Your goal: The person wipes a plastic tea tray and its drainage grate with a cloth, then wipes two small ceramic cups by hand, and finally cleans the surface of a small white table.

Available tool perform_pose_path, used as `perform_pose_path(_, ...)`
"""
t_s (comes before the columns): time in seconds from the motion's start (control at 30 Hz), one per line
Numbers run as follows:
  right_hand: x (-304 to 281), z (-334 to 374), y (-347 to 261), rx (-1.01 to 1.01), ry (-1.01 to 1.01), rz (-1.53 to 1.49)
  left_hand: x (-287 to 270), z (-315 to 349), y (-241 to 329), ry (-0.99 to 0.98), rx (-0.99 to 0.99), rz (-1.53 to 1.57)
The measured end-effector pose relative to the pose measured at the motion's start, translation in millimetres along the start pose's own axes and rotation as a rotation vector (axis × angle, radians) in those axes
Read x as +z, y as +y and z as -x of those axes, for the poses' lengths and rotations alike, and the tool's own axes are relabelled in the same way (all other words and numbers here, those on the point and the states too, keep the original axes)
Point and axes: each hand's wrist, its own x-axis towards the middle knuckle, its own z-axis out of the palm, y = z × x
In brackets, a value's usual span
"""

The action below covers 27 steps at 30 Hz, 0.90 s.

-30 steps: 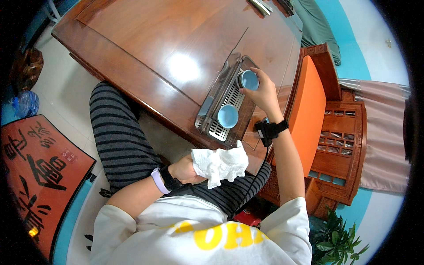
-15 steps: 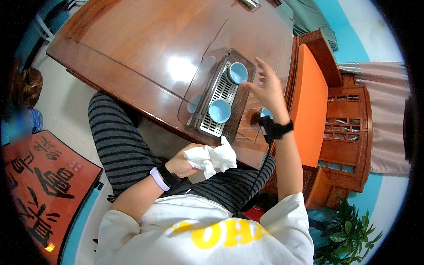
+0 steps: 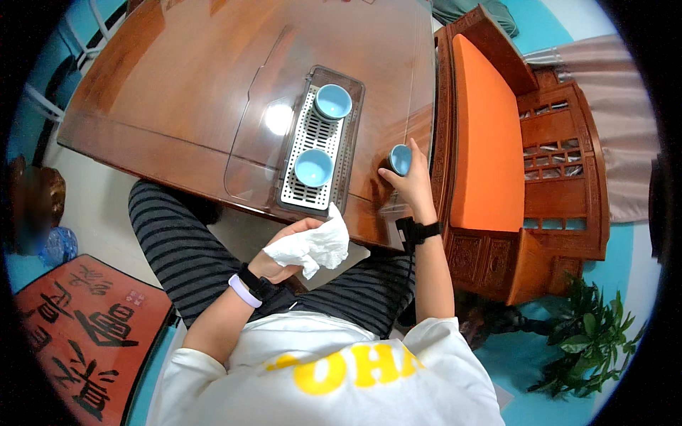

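In my left hand (image 3: 266,264), a crumpled white tissue (image 3: 312,248) is pinched just off the table's near edge. My right hand (image 3: 415,186) is closed round a small blue teacup (image 3: 400,160) on the table, right of the tea tray; thumb and fingers sit on opposite sides of it. The dark-framed tea tray (image 3: 353,117) has a pale slotted grate (image 3: 304,136). On that grate stand a far blue teacup (image 3: 332,101) and a near blue teacup (image 3: 313,167), both upright. Neither hand touches them.
The glossy brown wooden table (image 3: 177,92) stretches away to the left. Close on its right is a carved wooden bench (image 3: 554,163) with an orange cushion (image 3: 485,135). A leafy plant (image 3: 586,341) stands at lower right, and a red board with black writing (image 3: 92,334) lies lower left.
My right hand has come down from beside the far cup to the teacup right of the tray and taken hold of it. My left hand still holds the tissue. The whole view has shifted.
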Motion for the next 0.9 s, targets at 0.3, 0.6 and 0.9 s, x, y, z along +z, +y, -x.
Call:
perform_pose_path(0.3,-48.1,39.3,-48.2,0.258,-0.159,-0.907,30.8,16.0,1.3,0.095,0.093,0.001)
perform_pose_path(0.6,-71.2,124.8,-106.9,0.063,-0.235,-1.531,97.4,15.2,3.2,0.259,0.377,-0.897)
perform_pose_path(0.9,-77.4,137.4,-113.6,-0.222,-0.145,-1.023,117.2,16.5,-4.7,0.306,0.730,-1.409)
